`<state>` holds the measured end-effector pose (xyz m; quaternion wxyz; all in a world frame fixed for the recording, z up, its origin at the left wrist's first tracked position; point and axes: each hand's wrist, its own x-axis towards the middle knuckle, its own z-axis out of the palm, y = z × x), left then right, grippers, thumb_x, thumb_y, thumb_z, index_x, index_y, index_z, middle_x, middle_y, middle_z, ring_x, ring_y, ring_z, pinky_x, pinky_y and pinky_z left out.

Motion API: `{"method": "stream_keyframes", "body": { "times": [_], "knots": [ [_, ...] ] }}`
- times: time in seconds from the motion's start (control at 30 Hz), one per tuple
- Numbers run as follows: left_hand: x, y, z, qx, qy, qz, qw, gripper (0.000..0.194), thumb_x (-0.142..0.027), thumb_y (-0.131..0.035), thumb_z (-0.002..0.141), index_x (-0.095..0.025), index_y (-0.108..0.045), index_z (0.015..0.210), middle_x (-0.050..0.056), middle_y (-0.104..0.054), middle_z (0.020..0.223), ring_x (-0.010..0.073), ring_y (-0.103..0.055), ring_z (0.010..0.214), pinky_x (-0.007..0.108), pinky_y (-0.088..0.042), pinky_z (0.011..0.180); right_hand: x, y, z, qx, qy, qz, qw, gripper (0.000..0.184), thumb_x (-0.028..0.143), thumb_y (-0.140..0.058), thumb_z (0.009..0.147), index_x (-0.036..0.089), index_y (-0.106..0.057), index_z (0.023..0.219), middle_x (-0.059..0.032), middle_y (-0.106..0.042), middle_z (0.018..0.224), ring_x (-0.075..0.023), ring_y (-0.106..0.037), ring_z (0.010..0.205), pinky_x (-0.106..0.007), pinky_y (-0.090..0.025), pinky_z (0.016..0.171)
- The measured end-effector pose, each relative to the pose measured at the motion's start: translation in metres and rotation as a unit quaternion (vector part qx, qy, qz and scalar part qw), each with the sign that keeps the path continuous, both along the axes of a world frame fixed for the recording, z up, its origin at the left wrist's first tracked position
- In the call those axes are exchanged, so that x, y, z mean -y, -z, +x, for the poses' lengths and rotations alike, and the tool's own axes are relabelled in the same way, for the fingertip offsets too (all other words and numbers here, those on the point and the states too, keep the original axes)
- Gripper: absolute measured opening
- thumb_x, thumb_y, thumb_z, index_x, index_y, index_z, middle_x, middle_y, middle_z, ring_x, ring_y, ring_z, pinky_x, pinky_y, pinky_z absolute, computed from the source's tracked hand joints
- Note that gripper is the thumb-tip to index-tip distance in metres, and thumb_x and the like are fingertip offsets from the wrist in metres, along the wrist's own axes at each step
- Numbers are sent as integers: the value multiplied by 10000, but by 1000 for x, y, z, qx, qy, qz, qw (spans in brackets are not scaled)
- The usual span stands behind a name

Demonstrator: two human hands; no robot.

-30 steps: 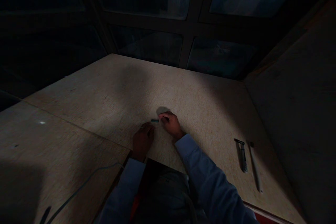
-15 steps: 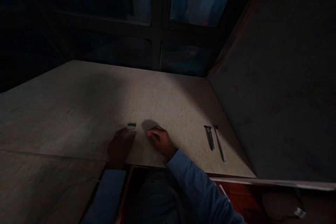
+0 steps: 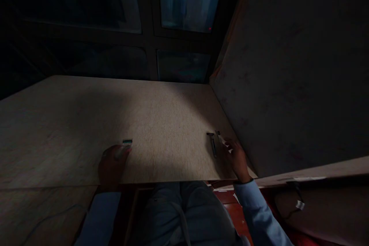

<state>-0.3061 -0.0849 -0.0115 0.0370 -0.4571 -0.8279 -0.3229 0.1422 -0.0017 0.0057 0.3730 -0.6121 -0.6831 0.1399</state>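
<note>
My left hand (image 3: 112, 164) is closed on a small clear plastic piece (image 3: 124, 147) with a dark green strip across its top; its exact kind is hard to make out in the dim light. The hand rests near the table's front edge. On the right, my right hand (image 3: 236, 158) has its fingers closed about a slim white toothbrush (image 3: 221, 138), whose small dark head points away from me. Just left of that hand lies a dark razor (image 3: 212, 144), its head at the far end, untouched.
The pale speckled table (image 3: 167, 123) meets a wall (image 3: 288, 92) on the right and dark windows (image 3: 187, 4) at the back. A cable (image 3: 57, 213) lies on the lower surface at left. My legs (image 3: 178, 211) are under the front edge.
My right hand has moved from the middle of the table rightward to the toothbrush and closed on it. The left hand still holds the clear piece. The view has shifted to the right.
</note>
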Motion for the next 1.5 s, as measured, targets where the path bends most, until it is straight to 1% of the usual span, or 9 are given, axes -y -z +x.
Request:
{"method": "stream_keyframes", "body": {
  "times": [0.1, 0.2, 0.4, 0.5, 0.67, 0.9, 1.1, 1.33, 1.5],
  "knots": [
    [1, -2, 21, 1, -40, 76, 996, 389, -522, -526, 839, -186, -652, 988, 73, -645, 960, 237, -622, 824, 430, -522, 824, -9, 5, 21, 62, 11, -81, 995, 296, 289, -510, 837, 143, -721, 985, -141, -698, 915, -230, -658, 796, -319, -462, 714],
    [-5, 0, 71, 62, 9, 129, 990, 324, -426, -518, 849, -161, -660, 969, 80, -655, 927, 174, -602, 722, 334, -522, 719, -9, 5, 19, 68, -9, -134, 989, 307, 312, -485, 875, 148, -743, 899, -138, -721, 857, -236, -692, 814, -296, -433, 690],
    [-43, -6, 216, 164, 260, -17, 951, 290, -333, -562, 886, -166, -632, 1112, 87, -703, 987, 162, -651, 776, 296, -513, 753, -3, 4, 5, 76, -3, -153, 985, 336, 343, -472, 912, 140, -738, 875, -144, -737, 881, -239, -695, 839, -284, -384, 664],
    [-66, -20, 270, 146, 312, -114, 932, 381, -404, -546, 915, -165, -594, 1208, 110, -700, 1074, 193, -662, 1001, 294, -492, 838, 4, 6, 0, 108, 10, -142, 984, 299, 319, -481, 924, 144, -715, 860, -133, -733, 875, -218, -685, 787, -275, -355, 642],
    [-92, -32, 309, 120, 309, -157, 930, 298, -366, -612, 855, -174, -660, 1078, 131, -718, 1004, 253, -680, 918, 321, -470, 736, 16, 9, -11, 147, 26, -126, 981, 267, 323, -504, 941, 139, -681, 860, -130, -731, 855, -192, -662, 717, -272, -292, 592],
    [-90, -35, 289, 125, 288, -197, 929, 164, -256, -577, 816, -195, -712, 886, 107, -733, 896, 205, -666, 797, 278, -401, 652, 18, 14, -10, 123, 61, -134, 981, 229, 330, -530, 900, 157, -680, 914, -116, -728, 796, -194, -650, 673, -261, -270, 553],
    [-54, -38, 213, 136, 188, -166, 958, 184, -263, -549, 849, -194, -694, 939, 57, -733, 904, 146, -659, 797, 225, -409, 675, 14, 16, -25, -95, -10, -115, 989, 370, 436, -516, 820, 132, -686, 946, -142, -739, 885, -242, -692, 804, -287, -466, 675],
    [-7, -41, 108, 24, 57, -229, 971, 219, -277, -506, 884, -169, -681, 960, 88, -725, 984, 208, -676, 874, 273, -414, 691, 13, 9, -138, -94, -190, -181, 960, 296, 328, -509, 867, 113, -697, 947, -114, -737, 884, -223, -690, 811, -280, -480, 707],
    [3, -39, 74, -10, 54, -272, 961, 254, -284, -476, 902, -154, -688, 957, 114, -715, 980, 226, -679, 873, 292, -423, 698, 9, 2, -230, -43, -255, -226, 939, 213, 257, -544, 904, 131, -717, 904, -67, -722, 730, -184, -677, 645, -241, -456, 603]
  ]
}}
